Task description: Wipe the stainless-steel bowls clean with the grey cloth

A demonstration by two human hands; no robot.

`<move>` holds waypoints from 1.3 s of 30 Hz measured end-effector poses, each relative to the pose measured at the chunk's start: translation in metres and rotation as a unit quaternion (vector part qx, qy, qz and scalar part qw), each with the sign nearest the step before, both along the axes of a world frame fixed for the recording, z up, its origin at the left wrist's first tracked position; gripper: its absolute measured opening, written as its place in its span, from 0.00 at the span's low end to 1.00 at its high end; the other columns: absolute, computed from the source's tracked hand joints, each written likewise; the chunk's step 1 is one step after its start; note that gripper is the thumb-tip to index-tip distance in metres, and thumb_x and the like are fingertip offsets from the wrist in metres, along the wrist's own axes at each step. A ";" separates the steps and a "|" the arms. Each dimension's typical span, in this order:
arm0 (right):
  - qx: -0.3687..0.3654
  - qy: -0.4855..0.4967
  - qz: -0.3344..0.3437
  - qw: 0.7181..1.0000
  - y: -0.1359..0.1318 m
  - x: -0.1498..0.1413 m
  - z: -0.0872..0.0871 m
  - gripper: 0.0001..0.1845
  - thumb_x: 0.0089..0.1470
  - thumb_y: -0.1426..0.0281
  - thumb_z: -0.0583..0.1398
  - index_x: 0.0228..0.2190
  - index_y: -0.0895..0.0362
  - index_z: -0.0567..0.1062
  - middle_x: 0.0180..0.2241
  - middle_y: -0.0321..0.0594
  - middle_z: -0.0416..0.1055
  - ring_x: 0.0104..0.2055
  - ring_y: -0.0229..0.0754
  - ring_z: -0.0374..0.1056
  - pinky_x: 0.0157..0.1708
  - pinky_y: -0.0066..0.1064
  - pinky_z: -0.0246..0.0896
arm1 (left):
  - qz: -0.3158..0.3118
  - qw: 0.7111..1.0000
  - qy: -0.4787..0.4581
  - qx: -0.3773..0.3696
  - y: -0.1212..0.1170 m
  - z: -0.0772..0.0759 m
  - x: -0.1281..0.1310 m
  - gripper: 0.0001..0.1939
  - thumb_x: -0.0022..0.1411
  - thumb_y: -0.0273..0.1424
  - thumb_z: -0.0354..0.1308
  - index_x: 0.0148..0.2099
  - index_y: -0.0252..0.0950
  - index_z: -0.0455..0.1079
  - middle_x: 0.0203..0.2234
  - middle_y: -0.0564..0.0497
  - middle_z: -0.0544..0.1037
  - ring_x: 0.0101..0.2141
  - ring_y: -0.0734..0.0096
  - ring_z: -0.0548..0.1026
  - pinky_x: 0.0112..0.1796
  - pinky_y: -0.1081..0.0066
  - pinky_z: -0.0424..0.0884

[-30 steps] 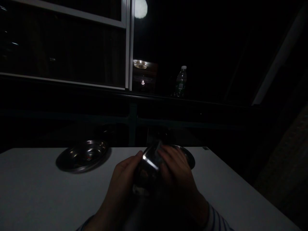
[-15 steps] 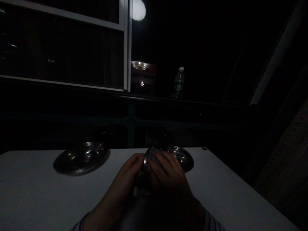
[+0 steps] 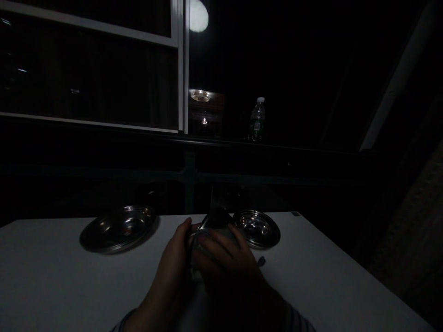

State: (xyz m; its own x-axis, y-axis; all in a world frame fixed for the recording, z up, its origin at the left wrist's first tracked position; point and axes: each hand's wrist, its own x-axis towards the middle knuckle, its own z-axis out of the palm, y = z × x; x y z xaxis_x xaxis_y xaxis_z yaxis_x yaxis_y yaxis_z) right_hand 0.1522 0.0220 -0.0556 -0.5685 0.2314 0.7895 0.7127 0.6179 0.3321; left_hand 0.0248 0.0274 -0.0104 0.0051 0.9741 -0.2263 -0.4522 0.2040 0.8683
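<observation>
In the dim head view, my left hand (image 3: 171, 258) grips the left side of a dark, shiny metal vessel (image 3: 217, 216), probably a bowl. My right hand (image 3: 230, 263) lies over its near side with the fingers bent. Under those fingers shows a greyish, cloth-like piece (image 3: 199, 237), too dark to make out fully. Both hands are above the white table, close together, and they hide most of the vessel. Just behind them on the right sits a round metal dish (image 3: 258, 230). A small dark tip (image 3: 261, 261) shows beside my right hand; its kind is unclear.
A wider metal dish (image 3: 117, 230) stands at the back left of the white table (image 3: 51, 276). Beyond the table, a plastic bottle (image 3: 257, 121) with a white cap and green label stands on a dark ledge. A window frame (image 3: 182, 69) rises behind.
My right hand has slid down and left over the vessel, and more of its dark shiny surface shows. The small dark tip now shows beside that hand. The dishes stay put.
</observation>
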 end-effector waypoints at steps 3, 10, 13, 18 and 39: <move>-0.024 0.080 -0.015 0.996 0.004 0.017 0.009 0.14 0.57 0.69 0.51 0.45 0.54 0.70 0.49 0.40 0.69 0.54 0.42 0.60 0.55 0.46 0.50 | 0.008 0.997 0.069 0.035 -0.002 0.000 -0.001 0.17 0.52 0.43 0.54 0.23 0.35 0.70 0.14 0.52 0.73 0.17 0.70 0.69 0.23 0.72 0.65; -0.107 0.190 -0.059 0.974 0.006 0.029 0.012 0.17 0.58 0.71 0.49 0.48 0.60 0.68 0.48 0.47 0.69 0.51 0.44 0.63 0.49 0.41 0.62 | 0.002 0.993 0.104 0.054 -0.008 -0.003 0.000 0.18 0.50 0.45 0.56 0.22 0.35 0.70 0.15 0.51 0.73 0.19 0.67 0.70 0.23 0.72 0.64; -0.030 0.107 -0.016 0.994 -0.002 0.010 0.008 0.15 0.57 0.71 0.51 0.45 0.58 0.70 0.48 0.43 0.70 0.53 0.45 0.61 0.52 0.44 0.57 | 0.017 0.995 0.084 0.051 -0.008 -0.004 0.001 0.20 0.50 0.47 0.55 0.24 0.35 0.71 0.14 0.52 0.72 0.17 0.69 0.69 0.22 0.72 0.63; -0.039 0.097 -0.002 0.994 -0.003 0.013 0.014 0.14 0.58 0.70 0.50 0.44 0.55 0.70 0.47 0.40 0.70 0.52 0.42 0.61 0.56 0.45 0.50 | 0.013 0.996 0.064 0.058 -0.006 -0.004 0.002 0.20 0.49 0.48 0.55 0.22 0.35 0.70 0.13 0.53 0.72 0.16 0.69 0.70 0.23 0.71 0.65; -0.084 0.132 -0.009 0.988 -0.004 0.012 0.010 0.16 0.58 0.72 0.49 0.45 0.60 0.69 0.46 0.46 0.70 0.52 0.45 0.62 0.49 0.41 0.61 | -0.006 0.995 0.089 0.047 -0.006 -0.001 0.004 0.21 0.52 0.47 0.50 0.20 0.36 0.67 0.11 0.54 0.69 0.15 0.70 0.68 0.22 0.71 0.63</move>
State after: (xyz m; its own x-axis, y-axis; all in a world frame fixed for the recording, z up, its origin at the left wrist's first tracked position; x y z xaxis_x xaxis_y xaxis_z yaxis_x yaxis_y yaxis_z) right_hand 0.1646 0.0180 -0.0456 -0.3432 0.3801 0.8589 0.7724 0.6345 0.0278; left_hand 0.0286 0.0210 -0.0113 -0.0151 0.9911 -0.1321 -0.2882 0.1222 0.9497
